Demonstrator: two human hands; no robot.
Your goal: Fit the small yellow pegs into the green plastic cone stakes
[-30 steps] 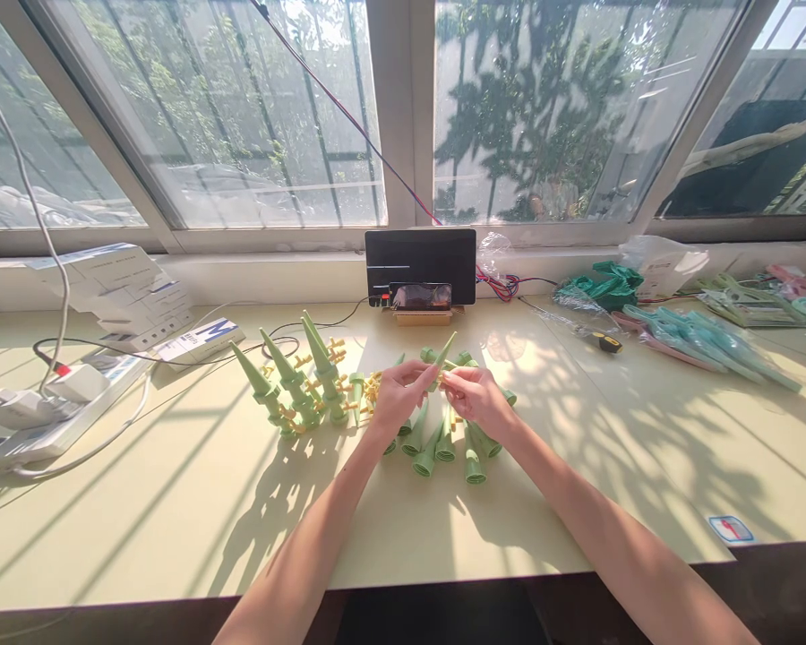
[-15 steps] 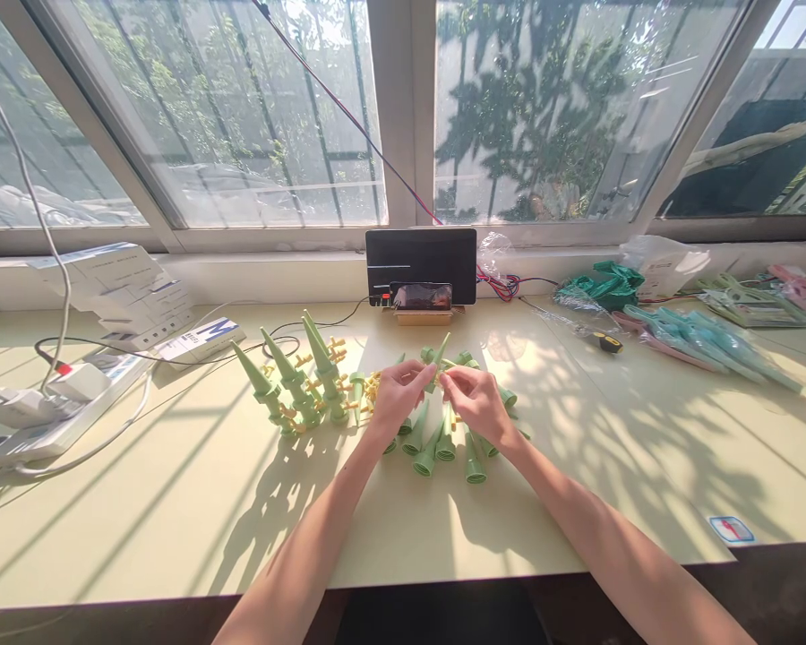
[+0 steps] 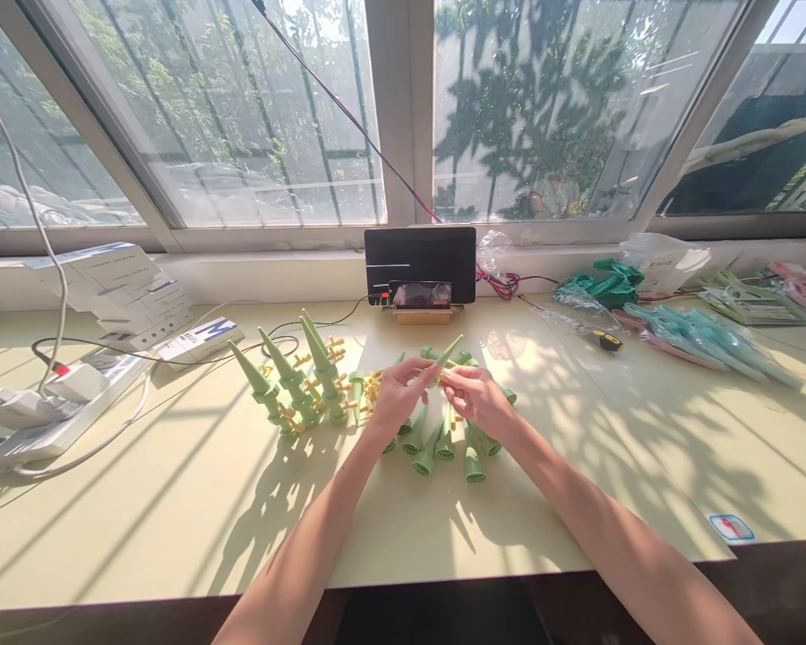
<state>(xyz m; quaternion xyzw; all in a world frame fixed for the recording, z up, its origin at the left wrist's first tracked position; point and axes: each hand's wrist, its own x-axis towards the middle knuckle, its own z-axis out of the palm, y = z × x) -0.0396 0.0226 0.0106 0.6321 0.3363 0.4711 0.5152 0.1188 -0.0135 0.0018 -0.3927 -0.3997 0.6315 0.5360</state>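
Observation:
My left hand (image 3: 398, 396) pinches a green cone-shaped spike (image 3: 443, 354) that points up and to the right. My right hand (image 3: 475, 398) meets it at the spike's lower end, fingers pinched on a small yellow part that I can barely see. Under both hands lies a pile of loose green spikes (image 3: 443, 441) on the pale table (image 3: 175, 520). To the left stand three upright green spikes (image 3: 295, 385) with yellow fittings, and small yellow pieces (image 3: 371, 387) lie scattered beside them.
A dark tablet on a stand (image 3: 421, 265) sits at the back centre by the window. A power strip with cables (image 3: 54, 403) and white boxes (image 3: 127, 291) lie at the left. Bagged teal and pink items (image 3: 705, 336) and a small black-and-yellow tool (image 3: 605, 341) are at the right.
The held green spike has tilted a little more to the right. Both hands stay together at the same spot above the pile.

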